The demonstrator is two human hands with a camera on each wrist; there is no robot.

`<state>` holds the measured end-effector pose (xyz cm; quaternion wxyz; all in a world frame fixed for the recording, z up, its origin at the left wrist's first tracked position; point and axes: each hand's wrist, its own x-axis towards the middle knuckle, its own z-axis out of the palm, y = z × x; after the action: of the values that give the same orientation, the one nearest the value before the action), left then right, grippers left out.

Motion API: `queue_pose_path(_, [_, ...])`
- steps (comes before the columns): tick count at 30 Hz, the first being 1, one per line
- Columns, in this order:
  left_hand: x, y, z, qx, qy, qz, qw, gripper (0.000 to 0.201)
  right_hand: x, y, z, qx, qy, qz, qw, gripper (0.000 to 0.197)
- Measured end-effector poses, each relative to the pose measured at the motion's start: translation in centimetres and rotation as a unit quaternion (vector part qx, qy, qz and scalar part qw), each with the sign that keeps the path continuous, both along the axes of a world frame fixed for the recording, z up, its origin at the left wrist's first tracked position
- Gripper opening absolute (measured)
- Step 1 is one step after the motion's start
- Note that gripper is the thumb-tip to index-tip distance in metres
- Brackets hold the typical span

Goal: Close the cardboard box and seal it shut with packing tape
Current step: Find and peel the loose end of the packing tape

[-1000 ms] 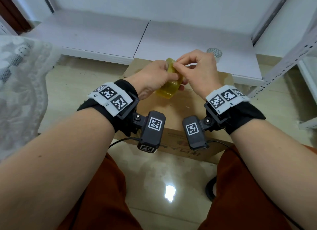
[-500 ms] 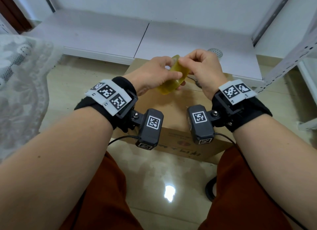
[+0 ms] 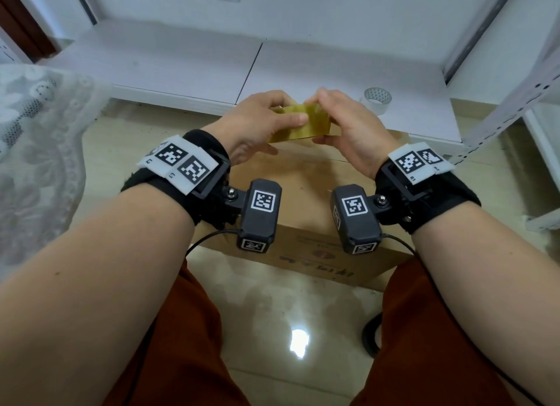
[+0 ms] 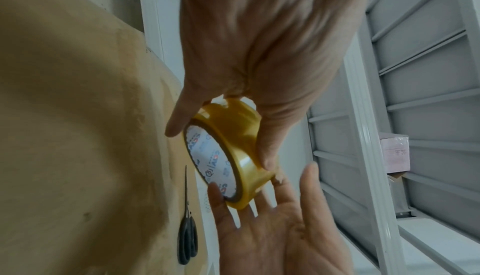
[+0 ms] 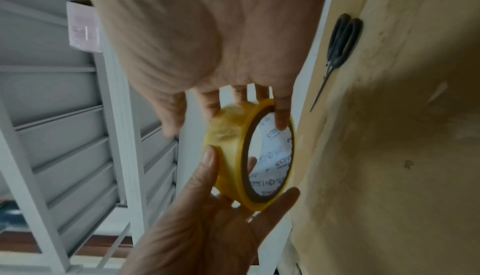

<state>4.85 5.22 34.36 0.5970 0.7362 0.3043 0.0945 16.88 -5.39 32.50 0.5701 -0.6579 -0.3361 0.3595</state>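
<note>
Both hands (image 3: pixel 266 123) (image 3: pixel 348 126) hold the tape roll (image 3: pixel 303 125) (yellow) above the cardboard box (image 3: pixel 303 175).

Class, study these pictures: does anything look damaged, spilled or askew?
Nothing stands out. Both hands hold the yellow tape roll above the closed cardboard box; scissors lie flat on it.

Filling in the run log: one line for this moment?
stage: finding tape end | left hand: grips tape roll | right hand: grips roll | box: closed, untaped
</note>
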Motion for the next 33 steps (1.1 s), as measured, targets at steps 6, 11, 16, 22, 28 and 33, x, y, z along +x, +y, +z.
queue_pose_path(6, [0.0, 0.1, 0.0, -0.010, 0.007, -0.026, 1.000, 0.011, 0.5, 0.1, -0.6, 0.013, 0.044, -0.018, 0.999, 0.008])
queue_pose_path(11, [0.1, 0.2, 0.0, 0.004, -0.003, -0.024, 1.000, 0.010, 1.1, 0.0, -0.3, 0.033, 0.117, 0.019, 0.992, 0.013])
queue_pose_path(16, [0.2, 0.1, -0.2, 0.043, -0.011, -0.031, 0.999, 0.010, 0.7, -0.2, 0.2, 0.014, 0.133, 0.023, 0.991, 0.016])
queue_pose_path(22, [0.4, -0.3, -0.3, 0.082, -0.002, -0.031, 0.996, 0.004, -0.1, 0.0, 0.1, 0.003, 0.139, -0.012, 0.990, 0.022])
queue_pose_path(28, [0.3, -0.2, -0.1, 0.096, -0.002, -0.025, 0.995, 0.015, -0.1, 0.0, 0.4, 0.028, 0.197, -0.014, 0.980, 0.028])
queue_pose_path(33, [0.4, -0.1, -0.4, 0.093, 0.002, -0.014, 0.996, 0.018, -0.5, -0.2, 0.9, 0.032, 0.196, -0.022, 0.980, 0.028])
